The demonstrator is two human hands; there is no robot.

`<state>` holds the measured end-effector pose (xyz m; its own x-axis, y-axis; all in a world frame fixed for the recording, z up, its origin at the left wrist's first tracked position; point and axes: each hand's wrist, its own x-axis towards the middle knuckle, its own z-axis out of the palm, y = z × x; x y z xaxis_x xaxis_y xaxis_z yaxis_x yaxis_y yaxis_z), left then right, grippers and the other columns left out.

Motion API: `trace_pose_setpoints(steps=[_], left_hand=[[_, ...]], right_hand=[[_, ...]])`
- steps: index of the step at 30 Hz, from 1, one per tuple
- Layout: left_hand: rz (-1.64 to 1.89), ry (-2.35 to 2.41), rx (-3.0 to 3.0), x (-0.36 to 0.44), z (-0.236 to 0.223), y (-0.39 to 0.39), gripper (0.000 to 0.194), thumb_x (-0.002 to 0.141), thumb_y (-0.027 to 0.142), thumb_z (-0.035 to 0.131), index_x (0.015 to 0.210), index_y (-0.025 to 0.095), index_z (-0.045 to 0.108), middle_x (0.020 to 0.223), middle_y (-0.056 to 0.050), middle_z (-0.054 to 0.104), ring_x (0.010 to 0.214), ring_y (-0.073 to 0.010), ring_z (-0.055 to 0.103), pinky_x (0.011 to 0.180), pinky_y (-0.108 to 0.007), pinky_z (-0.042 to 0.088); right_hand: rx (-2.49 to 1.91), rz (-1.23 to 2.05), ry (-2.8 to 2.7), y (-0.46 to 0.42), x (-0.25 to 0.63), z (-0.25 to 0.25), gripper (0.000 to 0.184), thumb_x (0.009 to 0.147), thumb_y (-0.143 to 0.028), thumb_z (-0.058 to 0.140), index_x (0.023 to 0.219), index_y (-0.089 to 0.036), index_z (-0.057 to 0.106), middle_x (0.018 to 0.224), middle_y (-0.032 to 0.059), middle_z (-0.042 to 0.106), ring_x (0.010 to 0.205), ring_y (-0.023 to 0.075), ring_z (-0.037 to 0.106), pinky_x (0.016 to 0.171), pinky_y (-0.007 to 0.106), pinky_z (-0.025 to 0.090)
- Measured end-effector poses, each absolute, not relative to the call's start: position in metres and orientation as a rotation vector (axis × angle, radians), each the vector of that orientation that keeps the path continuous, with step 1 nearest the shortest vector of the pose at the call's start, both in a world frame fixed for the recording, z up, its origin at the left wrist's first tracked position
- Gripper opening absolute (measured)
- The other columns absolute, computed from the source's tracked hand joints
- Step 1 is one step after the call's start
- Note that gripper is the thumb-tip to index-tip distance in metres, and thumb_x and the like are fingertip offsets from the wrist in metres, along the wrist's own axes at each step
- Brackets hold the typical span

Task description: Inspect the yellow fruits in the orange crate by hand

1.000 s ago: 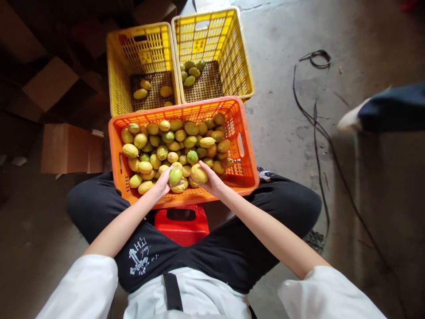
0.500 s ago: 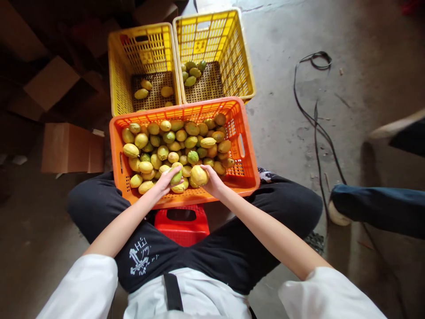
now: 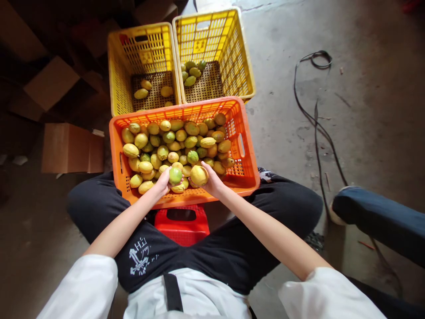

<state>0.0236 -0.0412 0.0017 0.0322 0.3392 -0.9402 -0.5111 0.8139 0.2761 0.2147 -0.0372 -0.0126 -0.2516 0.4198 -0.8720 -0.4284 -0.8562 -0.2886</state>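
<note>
My left hand (image 3: 164,183) is closed round a green lemon (image 3: 175,176), with its pale green end turned up. In my right hand (image 3: 212,180) I hold a yellow lemon (image 3: 199,176), thumb along its upper side. Both hands are over the near side of an orange plastic crate (image 3: 247,170), which is tilted towards me across my legs. Many yellow and greenish lemons (image 3: 162,153) lie in that crate. The lower fingers of each hand are partly hidden behind the fruit.
Behind the orange crate stand a yellow crate (image 3: 113,75) with a few yellow lemons and another yellow crate (image 3: 247,66) with several green ones. A red stool (image 3: 182,230) is beneath. Cardboard boxes (image 3: 71,148) lie left; a black cable (image 3: 310,117) and a person's leg (image 3: 381,217) are right.
My left hand has turned the green lemon so its end faces up. The right hand and its yellow lemon have barely moved. The person at the right has stepped, their legs shifting nearer.
</note>
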Motion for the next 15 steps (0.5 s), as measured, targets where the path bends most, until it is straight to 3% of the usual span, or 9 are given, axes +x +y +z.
trace_pose_setpoints(steps=[6, 10, 12, 15], left_hand=[[0.681, 1.371, -0.140, 0.022, -0.009, -0.044, 0.025, 0.113, 0.029, 0.051, 0.122, 0.019, 0.073, 0.094, -0.010, 0.080, 0.077, -0.0230, 0.079, 0.069, -0.035, 0.068], [0.640, 1.379, -0.028, 0.018, -0.011, -0.048, 0.020, 0.111, 0.034, 0.062, 0.106, 0.018, 0.072, 0.094, -0.011, 0.078, 0.075, -0.0209, 0.078, 0.064, -0.030, 0.066], [0.625, 1.381, 0.056, 0.018, -0.013, -0.050, 0.012, 0.103, 0.027, 0.075, 0.098, 0.017, 0.069, 0.091, -0.008, 0.076, 0.071, -0.0177, 0.075, 0.062, -0.026, 0.063], [0.650, 1.373, 0.110, 0.018, -0.016, -0.052, 0.028, 0.086, 0.015, 0.091, 0.096, 0.018, 0.065, 0.089, -0.004, 0.074, 0.069, -0.0151, 0.072, 0.063, -0.025, 0.062]], right_hand=[[-1.514, 2.030, -0.079, -0.040, 0.211, -0.016, 0.029, 0.088, -0.042, 0.089, 0.093, -0.024, 0.068, 0.081, -0.0013, 0.075, 0.070, 0.0157, 0.072, 0.060, 0.024, 0.059], [-1.463, 2.050, -0.152, -0.044, 0.210, -0.019, 0.041, 0.076, -0.045, 0.099, 0.090, -0.025, 0.066, 0.085, -0.0025, 0.074, 0.077, 0.0175, 0.073, 0.070, 0.029, 0.064], [-1.432, 2.071, -0.164, -0.045, 0.210, -0.020, 0.045, 0.071, -0.043, 0.101, 0.092, -0.025, 0.066, 0.090, -0.0018, 0.075, 0.081, 0.0190, 0.075, 0.075, 0.032, 0.066], [-1.414, 2.097, -0.198, -0.047, 0.212, -0.023, 0.045, 0.069, -0.038, 0.102, 0.096, -0.026, 0.068, 0.094, -0.0008, 0.078, 0.083, 0.0199, 0.078, 0.076, 0.032, 0.066]])
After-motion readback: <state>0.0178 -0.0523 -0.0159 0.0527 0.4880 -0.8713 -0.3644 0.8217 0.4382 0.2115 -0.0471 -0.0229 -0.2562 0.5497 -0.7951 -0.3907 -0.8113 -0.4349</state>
